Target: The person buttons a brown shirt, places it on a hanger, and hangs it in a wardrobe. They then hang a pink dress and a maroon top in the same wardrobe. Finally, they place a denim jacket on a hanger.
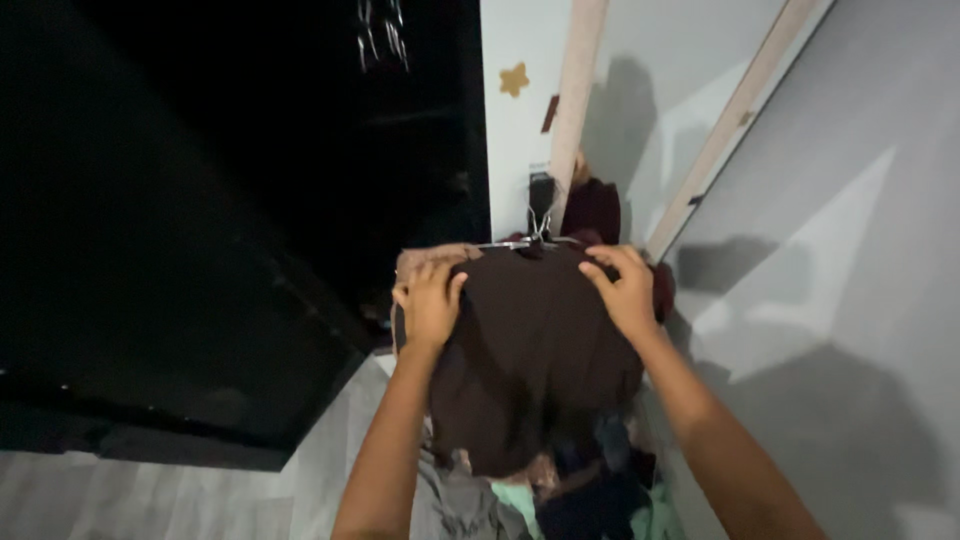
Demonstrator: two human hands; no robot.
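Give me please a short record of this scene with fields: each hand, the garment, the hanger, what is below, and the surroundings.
left hand: grips the left shoulder of the dark brown garment
right hand: grips its right shoulder
garment: hangs on a metal hanger
hanger: hooked on a dark wall hook
below: pile of clothes, green and dark pieces
surroundings: pale wall, dark opening at left

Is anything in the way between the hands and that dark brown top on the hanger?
Nothing visible. The left hand and right hand already rest on the shoulders of the dark brown cloth top, which hangs on a thin metal hanger.
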